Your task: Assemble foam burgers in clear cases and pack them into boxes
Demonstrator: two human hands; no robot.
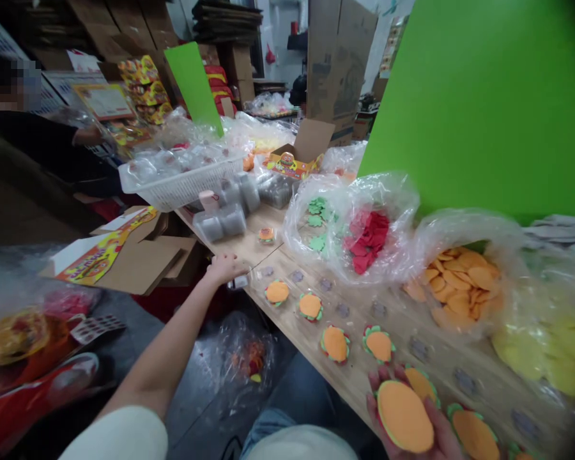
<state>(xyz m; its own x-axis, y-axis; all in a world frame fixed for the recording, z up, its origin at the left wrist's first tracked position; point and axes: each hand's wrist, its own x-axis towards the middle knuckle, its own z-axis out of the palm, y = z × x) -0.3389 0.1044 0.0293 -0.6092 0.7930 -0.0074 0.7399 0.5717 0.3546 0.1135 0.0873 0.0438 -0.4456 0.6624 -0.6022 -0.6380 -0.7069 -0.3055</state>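
Observation:
My right hand (438, 415), palm up at the lower right, holds a toy burger with an orange foam bun (405, 415) and a thin yellow-green rim. Beside it on the table lie other toy burgers (335, 345) with green and red edges, in a slanting row. At the table's front edge, my left hand (223, 268) is reached far out, fingers curled by a small clear plastic box (238, 282) that it appears to grip; the hand partly hides it. Behind the row, small clear pieces (419, 348) are set out. A packed mini burger (266, 236) stands farther back.
Plastic bags hold green leaf shapes (317, 222), red pieces (368, 239), orange buns (464, 281) and yellow pieces (551, 354). Stacked clear cups (220, 220) and a white basket (186, 185) stand beyond. An open carton (129, 255) is left of the table. A co-worker (33, 140) is at far left.

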